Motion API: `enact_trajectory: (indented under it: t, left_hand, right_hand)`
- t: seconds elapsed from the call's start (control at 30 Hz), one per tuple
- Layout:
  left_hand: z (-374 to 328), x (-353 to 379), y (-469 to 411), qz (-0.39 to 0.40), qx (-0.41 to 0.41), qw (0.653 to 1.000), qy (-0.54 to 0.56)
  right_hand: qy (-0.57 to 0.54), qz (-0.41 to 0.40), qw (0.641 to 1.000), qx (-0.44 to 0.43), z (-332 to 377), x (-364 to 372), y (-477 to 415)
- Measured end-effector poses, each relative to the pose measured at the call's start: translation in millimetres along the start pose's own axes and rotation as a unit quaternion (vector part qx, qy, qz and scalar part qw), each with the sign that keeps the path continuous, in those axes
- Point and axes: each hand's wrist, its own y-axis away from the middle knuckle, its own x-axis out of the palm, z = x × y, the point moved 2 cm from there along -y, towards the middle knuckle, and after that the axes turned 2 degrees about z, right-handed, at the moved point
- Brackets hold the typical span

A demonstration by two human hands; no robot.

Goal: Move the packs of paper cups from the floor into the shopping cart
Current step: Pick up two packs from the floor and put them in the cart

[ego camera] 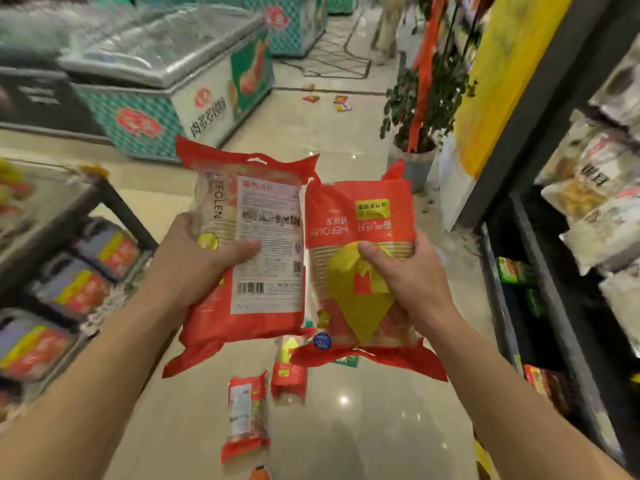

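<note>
I hold two red packs of paper cups up in front of me, side by side. My left hand [204, 261] grips the left pack [256, 202], whose white label side with a barcode faces me. My right hand [401, 278] grips the right pack [356, 216], which shows a yellow patch and upside-down print. Below them, two more red packs lie on the beige floor: one [246, 417] nearer me and one [289, 377] just beyond it, partly hidden by the held packs. No shopping cart is clearly in view.
A low shelf unit [65, 271] with packaged goods stands at left, a dark shelf rack [554, 271] with bagged goods at right. Chest freezers [156, 84] line the far left. A potted plant [419, 116] stands ahead right, and small wrappers [341, 103] litter the aisle floor.
</note>
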Motion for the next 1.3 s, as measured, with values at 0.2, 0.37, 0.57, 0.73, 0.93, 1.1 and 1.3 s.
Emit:
enact_trajectory:
  t: [0.2, 0.37, 0.57, 0.73, 0.93, 1.1, 1.3]
  left_hand:
    - [-40.4, -75.7, 94.3, -0.098, -0.003, 0.993, 0.067]
    - [-34.7, -159.9, 179.4, -0.174, -0.021, 0.981, 0.081]
    - [-1.9, -262.3, 310.8, -0.289, -0.033, 0.953, 0.081]
    - [53.9, -335.8, 459.9, -0.377, -0.049, 0.92, 0.098]
    - [141.7, -407.8, 660.2, -0.513, -0.116, 0.845, 0.093]
    - [192.0, -434.1, 806.9, -0.596, -0.148, 0.78, 0.124]
    - [247.0, -438.4, 928.5, -0.695, -0.182, 0.678, 0.156]
  right_hand:
    - [0.0, 0.081, 0.994, -0.066, 96.0, 5.7, 45.0]
    - [-0.001, 0.168, 0.979, -0.115, 147.5, 60.2, 103.3]
    - [-0.027, 0.302, 0.943, -0.138, 174.4, 154.5, 211.6]
    - [-0.021, 0.416, 0.897, -0.15, 170.3, 231.6, 348.9]
    - [-0.001, 0.543, 0.823, -0.169, 152.1, 305.7, 545.5]
    - [0.024, 0.636, 0.754, -0.163, 130.2, 356.2, 697.3]
    - [0.061, 0.733, 0.65, -0.192, 106.9, 411.2, 846.5]
